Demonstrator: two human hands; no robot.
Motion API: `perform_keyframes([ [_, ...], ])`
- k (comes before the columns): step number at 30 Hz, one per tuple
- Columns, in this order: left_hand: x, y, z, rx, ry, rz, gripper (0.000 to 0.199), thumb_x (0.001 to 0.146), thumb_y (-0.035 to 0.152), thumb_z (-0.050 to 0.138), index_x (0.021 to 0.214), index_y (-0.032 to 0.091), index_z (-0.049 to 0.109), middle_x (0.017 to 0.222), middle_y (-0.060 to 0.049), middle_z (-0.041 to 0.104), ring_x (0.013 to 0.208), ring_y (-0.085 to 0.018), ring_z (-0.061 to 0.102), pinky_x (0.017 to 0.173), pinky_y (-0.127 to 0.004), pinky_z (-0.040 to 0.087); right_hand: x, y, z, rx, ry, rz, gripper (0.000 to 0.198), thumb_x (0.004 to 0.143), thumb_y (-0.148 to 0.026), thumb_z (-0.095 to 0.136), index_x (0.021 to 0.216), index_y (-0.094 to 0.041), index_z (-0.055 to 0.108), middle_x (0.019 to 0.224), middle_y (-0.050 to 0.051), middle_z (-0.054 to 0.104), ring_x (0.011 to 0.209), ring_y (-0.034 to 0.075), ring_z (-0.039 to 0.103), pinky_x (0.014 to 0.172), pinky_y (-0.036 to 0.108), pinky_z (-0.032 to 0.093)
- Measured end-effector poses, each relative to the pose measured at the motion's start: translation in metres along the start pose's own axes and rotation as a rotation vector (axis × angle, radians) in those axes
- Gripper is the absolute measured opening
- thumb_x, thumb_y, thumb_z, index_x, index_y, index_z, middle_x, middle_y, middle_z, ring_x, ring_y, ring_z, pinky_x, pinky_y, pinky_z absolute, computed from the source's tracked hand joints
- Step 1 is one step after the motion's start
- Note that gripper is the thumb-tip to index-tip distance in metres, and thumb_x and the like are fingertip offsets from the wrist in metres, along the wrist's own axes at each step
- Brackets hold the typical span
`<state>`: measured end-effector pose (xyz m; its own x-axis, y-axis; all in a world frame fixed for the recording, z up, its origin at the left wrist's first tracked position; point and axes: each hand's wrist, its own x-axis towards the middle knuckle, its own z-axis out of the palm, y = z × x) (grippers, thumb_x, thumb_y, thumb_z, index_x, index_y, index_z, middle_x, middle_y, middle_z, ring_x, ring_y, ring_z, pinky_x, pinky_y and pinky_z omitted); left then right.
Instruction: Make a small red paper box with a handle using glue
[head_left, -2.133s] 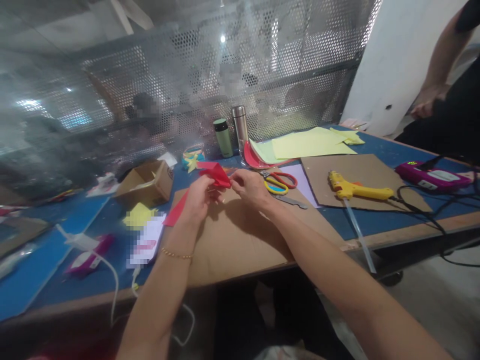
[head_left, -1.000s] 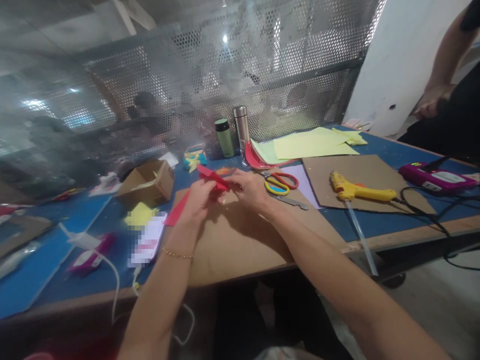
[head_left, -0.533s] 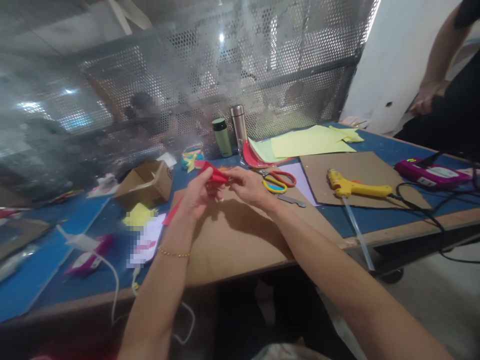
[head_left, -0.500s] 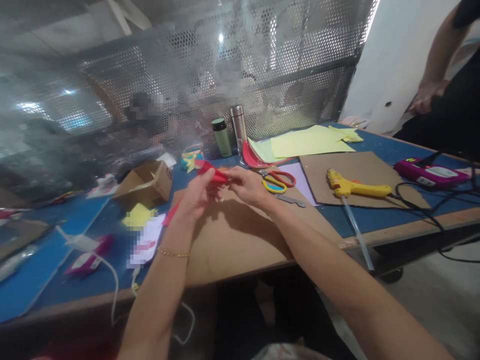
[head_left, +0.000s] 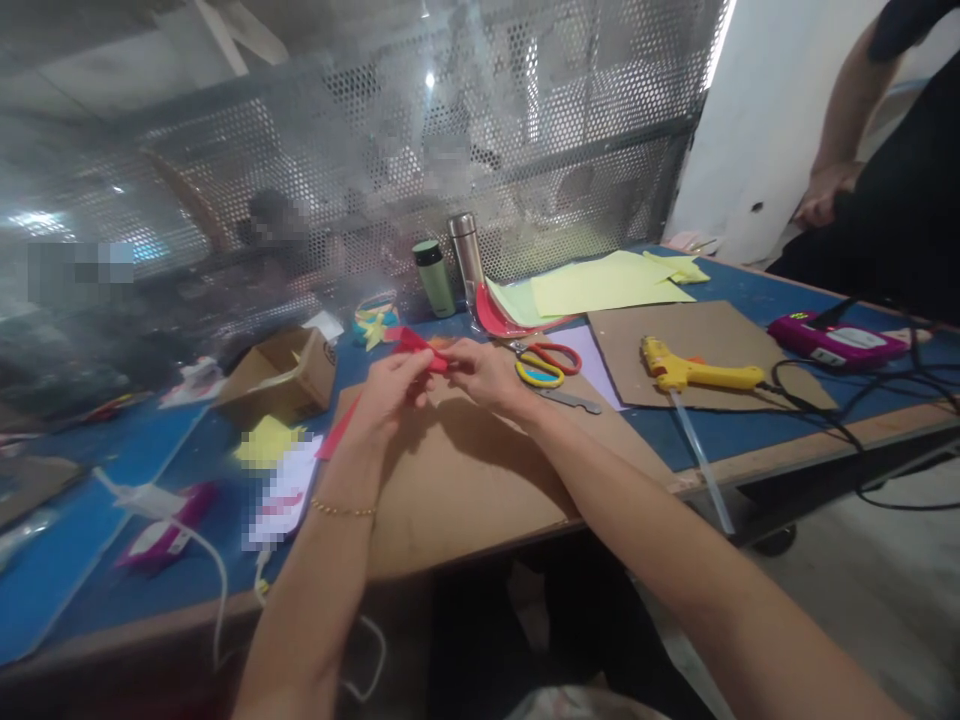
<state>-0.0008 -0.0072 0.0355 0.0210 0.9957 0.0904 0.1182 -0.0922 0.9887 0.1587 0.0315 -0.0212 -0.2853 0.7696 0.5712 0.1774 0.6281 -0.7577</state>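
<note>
My left hand pinches a folded piece of thin red sheet, which could be felt or paper. At its right end my right hand has its fingertips closed on the same piece. Both hands are over a brown cardboard sheet, and my fingers partly cover the red piece. Another red strip lies at the cardboard's left edge, beside my left wrist. To the right of my right hand are scissors with red and yellow handles and a flat grey blade.
A yellow glue gun rests on a second cardboard; its glue stick juts over the table edge. Two bottles, a green one and a steel one, stand behind. An open box and a phone are left. A person stands right.
The red piece has turned slightly in my fingers, and its upper part looks narrower now. Both hands keep their grip. The whole view has shifted a little.
</note>
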Motion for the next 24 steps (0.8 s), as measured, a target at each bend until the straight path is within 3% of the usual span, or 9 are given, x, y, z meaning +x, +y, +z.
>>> perform_keyframes([
  [7, 0.002, 0.002, 0.001, 0.026, -0.010, -0.030, 0.043, 0.071, 0.054, 0.086, 0.071, 0.013, 0.073, 0.055, -0.001, 0.060, 0.043, -0.007, 0.046, 0.040, -0.021, 0.030, -0.001, -0.011, -0.004, -0.105, -0.016, 0.021, 0.032, 0.081, 0.004, 0.060, 0.094, -0.018, 0.081, 0.083, 0.000, 0.067, 0.069, 0.010, 0.062, 0.067, 0.022, 0.050],
  [12, 0.004, 0.004, -0.003, 0.065, -0.081, -0.060, 0.031, 0.062, 0.036, 0.092, 0.074, 0.015, 0.073, 0.057, 0.001, 0.058, 0.047, -0.008, 0.048, 0.043, -0.021, 0.032, 0.000, -0.011, -0.003, -0.080, 0.005, 0.087, 0.022, 0.080, -0.001, 0.063, 0.083, -0.016, 0.078, 0.079, 0.001, 0.066, 0.072, 0.012, 0.062, 0.069, 0.024, 0.050],
  [19, 0.013, 0.018, 0.000, 0.098, -0.078, -0.092, 0.020, 0.062, 0.026, 0.086, 0.065, 0.015, 0.069, 0.049, 0.003, 0.052, 0.043, -0.007, 0.042, 0.042, -0.021, 0.032, 0.001, -0.005, 0.003, 0.167, 0.019, 0.118, 0.014, 0.077, -0.014, 0.067, 0.087, -0.015, 0.077, 0.081, 0.000, 0.067, 0.071, 0.012, 0.060, 0.068, 0.024, 0.048],
  [24, 0.022, 0.030, 0.008, 0.199, -0.102, -0.104, 0.017, 0.063, 0.025, 0.082, 0.060, 0.016, 0.067, 0.046, 0.001, 0.053, 0.040, -0.008, 0.044, 0.042, -0.021, 0.030, 0.008, -0.002, 0.004, 0.233, 0.082, 0.136, 0.004, 0.076, -0.019, 0.069, 0.078, -0.016, 0.073, 0.068, -0.003, 0.063, 0.064, 0.012, 0.056, 0.064, 0.022, 0.046],
])
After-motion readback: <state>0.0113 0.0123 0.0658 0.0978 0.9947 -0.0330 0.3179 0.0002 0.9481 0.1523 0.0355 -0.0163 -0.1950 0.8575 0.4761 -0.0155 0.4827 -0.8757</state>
